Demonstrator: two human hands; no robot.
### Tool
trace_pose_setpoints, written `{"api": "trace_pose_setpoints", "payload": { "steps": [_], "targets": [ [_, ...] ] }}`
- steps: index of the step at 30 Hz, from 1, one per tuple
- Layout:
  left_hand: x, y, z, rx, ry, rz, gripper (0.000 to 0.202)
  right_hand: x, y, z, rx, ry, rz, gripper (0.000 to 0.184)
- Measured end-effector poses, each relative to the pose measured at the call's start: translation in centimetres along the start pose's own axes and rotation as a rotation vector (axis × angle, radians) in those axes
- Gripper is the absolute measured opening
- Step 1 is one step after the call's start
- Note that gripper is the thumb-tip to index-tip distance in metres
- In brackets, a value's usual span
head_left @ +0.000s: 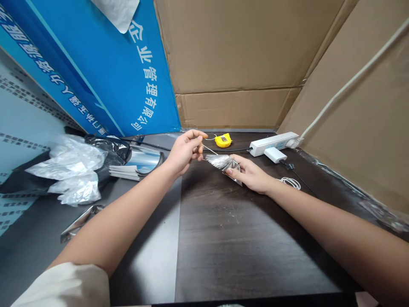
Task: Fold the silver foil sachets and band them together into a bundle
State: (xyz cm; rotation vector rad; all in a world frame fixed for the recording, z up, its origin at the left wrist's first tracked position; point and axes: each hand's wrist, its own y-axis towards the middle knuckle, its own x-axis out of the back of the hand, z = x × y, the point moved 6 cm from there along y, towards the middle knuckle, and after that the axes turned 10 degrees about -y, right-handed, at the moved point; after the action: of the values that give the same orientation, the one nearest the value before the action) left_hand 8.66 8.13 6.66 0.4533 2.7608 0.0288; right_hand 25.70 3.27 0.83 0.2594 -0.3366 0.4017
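Observation:
My right hand [251,172] grips a bundle of thin silver foil strips [222,163], gathered and fanned out towards the left. A pale thin string [210,149] runs from the foil to my left hand [187,151], whose thumb and fingers are pinched on it. The string's loose end curls out past the left fingertips, near a yellow tape measure [223,140] lying behind the hands. Both hands are held over the dark table [217,238]; the part of the bundle inside my right palm is hidden.
A white power strip [275,143] with a plugged-in adapter [275,154] lies at the back right, near a coiled white cable [290,183]. At left are crumpled clear plastic bags [76,162], silver sheets [145,158] and a foil packet [79,221]. Cardboard walls [236,51] close off the back.

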Motion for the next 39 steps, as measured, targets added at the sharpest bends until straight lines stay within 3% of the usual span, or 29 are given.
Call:
{"api": "trace_pose_setpoints", "payload": {
  "steps": [4, 9, 16, 19, 26, 39],
  "targets": [
    [-1.2, -0.6, -0.7, -0.031, 0.091, 0.070, 0.008, 0.2, 0.1, -0.2, -0.006, -0.032, -0.072, 0.043],
    [-3.5, -2.2, -1.2, -0.187, 0.276, 0.218, 0.018, 0.3, 0.0, -0.5, -0.015, -0.082, -0.159, 0.037],
    [-7.2, -5.7, -1.3, -0.446, 0.737, 0.380, 0.015, 0.0, 0.1, -0.4, 0.069, -0.157, -0.227, 0.026],
    [-8.4, -7.0, 0.1, -0.557, 0.933, 0.461, 0.023, 0.1, -0.1, -0.4, 0.077, -0.191, -0.267, 0.017],
    [-7.1, -7.8, 3.7, -0.714, 1.128, 0.356, 0.026, 0.3, -0.5, -0.2, 0.022, -0.238, -0.285, 0.020],
    [-5.4, -6.6, 4.0, -0.830, 1.108, 0.284, 0.020, 1.0, -0.3, -1.9, -0.020, -0.194, -0.383, 0.021]
  ]
}}
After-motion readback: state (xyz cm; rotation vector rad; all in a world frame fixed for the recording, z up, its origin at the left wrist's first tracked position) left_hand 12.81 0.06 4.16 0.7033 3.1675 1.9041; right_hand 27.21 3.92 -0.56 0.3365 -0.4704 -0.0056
